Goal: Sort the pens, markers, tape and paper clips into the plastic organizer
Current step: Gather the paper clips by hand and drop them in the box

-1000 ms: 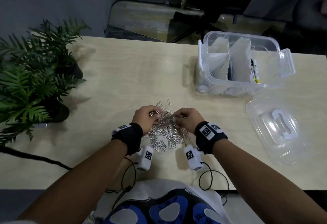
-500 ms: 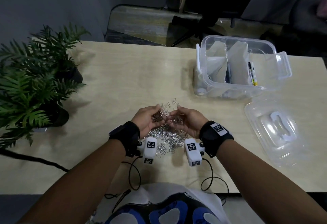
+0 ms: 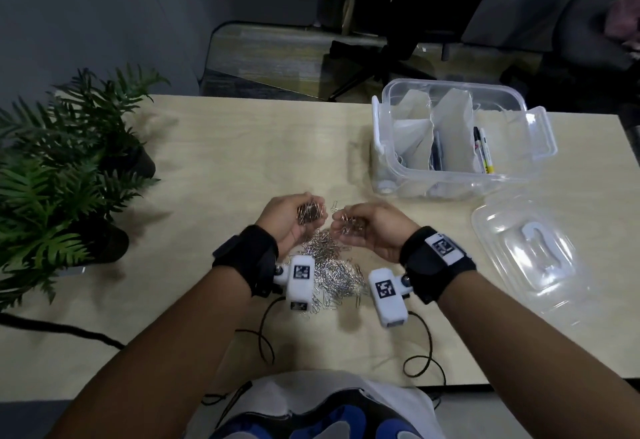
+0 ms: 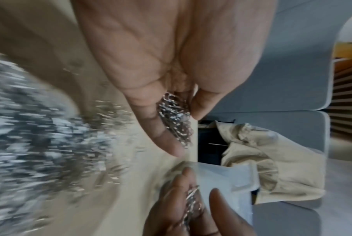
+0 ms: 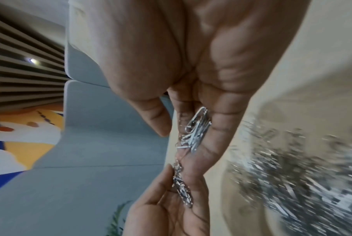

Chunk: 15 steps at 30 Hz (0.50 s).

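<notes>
Paper clips (image 3: 330, 270) heaped, pointing every way; left hand (image 3: 289, 218), right hand (image 3: 369, 230) each cup clutched bunch.

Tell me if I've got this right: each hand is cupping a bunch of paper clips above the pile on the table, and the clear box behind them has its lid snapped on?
Nearly. The left hand and right hand do each hold paper clips above the pile. But the clear box is open: the head view shows its lid lying apart on the table, to the right of the hands.
</notes>
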Motion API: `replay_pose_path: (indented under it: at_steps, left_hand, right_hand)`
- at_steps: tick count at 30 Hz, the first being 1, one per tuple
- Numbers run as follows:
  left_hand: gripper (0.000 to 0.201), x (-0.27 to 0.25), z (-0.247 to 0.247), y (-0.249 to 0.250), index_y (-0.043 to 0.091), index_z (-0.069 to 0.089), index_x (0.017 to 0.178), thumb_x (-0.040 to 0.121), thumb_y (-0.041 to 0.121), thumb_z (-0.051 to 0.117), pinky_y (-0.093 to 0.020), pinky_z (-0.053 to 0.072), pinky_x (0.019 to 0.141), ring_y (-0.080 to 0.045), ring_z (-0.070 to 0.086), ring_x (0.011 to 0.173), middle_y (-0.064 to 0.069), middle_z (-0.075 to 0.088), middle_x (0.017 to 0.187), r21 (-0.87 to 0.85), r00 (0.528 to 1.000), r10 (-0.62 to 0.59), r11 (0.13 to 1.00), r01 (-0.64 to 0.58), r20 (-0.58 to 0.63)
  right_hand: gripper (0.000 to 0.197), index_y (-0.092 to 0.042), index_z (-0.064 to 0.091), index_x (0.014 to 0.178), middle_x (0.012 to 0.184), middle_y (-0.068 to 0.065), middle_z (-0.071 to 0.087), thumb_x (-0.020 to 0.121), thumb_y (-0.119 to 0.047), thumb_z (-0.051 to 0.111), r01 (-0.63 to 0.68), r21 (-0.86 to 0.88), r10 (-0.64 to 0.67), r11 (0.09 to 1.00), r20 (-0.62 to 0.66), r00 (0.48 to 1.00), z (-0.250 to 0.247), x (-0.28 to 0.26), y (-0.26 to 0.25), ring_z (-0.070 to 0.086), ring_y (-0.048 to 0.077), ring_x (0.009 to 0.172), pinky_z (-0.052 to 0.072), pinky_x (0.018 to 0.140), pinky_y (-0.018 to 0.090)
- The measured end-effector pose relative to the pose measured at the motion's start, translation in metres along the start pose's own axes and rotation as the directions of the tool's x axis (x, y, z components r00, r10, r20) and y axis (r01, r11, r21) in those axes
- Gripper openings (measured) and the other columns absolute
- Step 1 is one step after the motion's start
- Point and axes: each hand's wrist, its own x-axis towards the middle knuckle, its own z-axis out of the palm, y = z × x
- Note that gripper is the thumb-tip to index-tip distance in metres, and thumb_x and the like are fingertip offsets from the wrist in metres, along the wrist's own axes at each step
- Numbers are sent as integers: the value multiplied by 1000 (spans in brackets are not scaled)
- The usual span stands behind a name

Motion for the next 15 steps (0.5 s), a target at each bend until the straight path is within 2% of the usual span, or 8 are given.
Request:
replay_pose_path:
  at_steps: [3, 6, 8, 10, 13, 15]
  left_hand:
    - [26, 3, 28, 44, -5, 66, 98, 100, 17, 50, -27, 58, 64, -23, 66, 76, -17, 66, 88, 21, 995, 100, 995, -100, 5]
    - [25, 4, 66, 90, -7, 61, 105, 101, 14, 47, -29, 60, 68, -24, 64, 81, -16, 64, 90, -15, 984, 170, 985, -169, 54]
    - [26, 8, 89, 116, -8, 58, 110, 101, 14, 48, -31, 61, 71, -27, 63, 86, -17, 62, 94, -35, 979, 183, 983, -181, 86]
    - [27, 15, 112, 135, -7, 55, 117, 100, 13, 49, -31, 62, 68, -28, 63, 89, -18, 61, 98, -63, 977, 177, 983, -170, 115]
    - [19, 28, 144, 150, -5, 55, 111, 97, 8, 51, -32, 62, 65, -26, 64, 84, -14, 62, 89, -20, 981, 164, 986, -163, 101]
    - [13, 37, 162, 154, -3, 55, 105, 96, 4, 51, -32, 62, 65, -22, 63, 77, -12, 60, 84, 38, 982, 169, 984, -172, 83]
  right_hand:
    - [20, 4, 61, 98, 79, 14, 70, 99, -8, 44, 57, 6, -57, 998, 32, 998, -4, -16, -42, 72, 24, 72, 61, 71, 29]
    - [23, 6, 61, 100, 81, 15, 70, 99, -8, 43, 140, 39, -141, 989, 26, 990, -14, -34, -87, 72, 25, 74, 59, 74, 28]
    - [24, 7, 62, 102, 83, 16, 71, 98, -7, 43, 193, 52, -193, 980, 6, 981, -23, -42, -116, 72, 25, 78, 60, 75, 28]
    - [26, 8, 61, 108, 89, 17, 70, 97, -6, 43, 250, 79, -248, 965, -30, 968, -33, -44, -143, 72, 25, 83, 61, 72, 28]
    - [25, 8, 59, 108, 98, 18, 64, 92, -1, 42, 326, 158, -306, 932, -139, 942, -49, -33, -175, 69, 25, 90, 59, 70, 27]
    - [23, 8, 57, 103, 96, 17, 62, 92, -1, 39, 346, 156, -313, 925, -198, 929, -56, -21, -186, 66, 27, 91, 59, 70, 28]
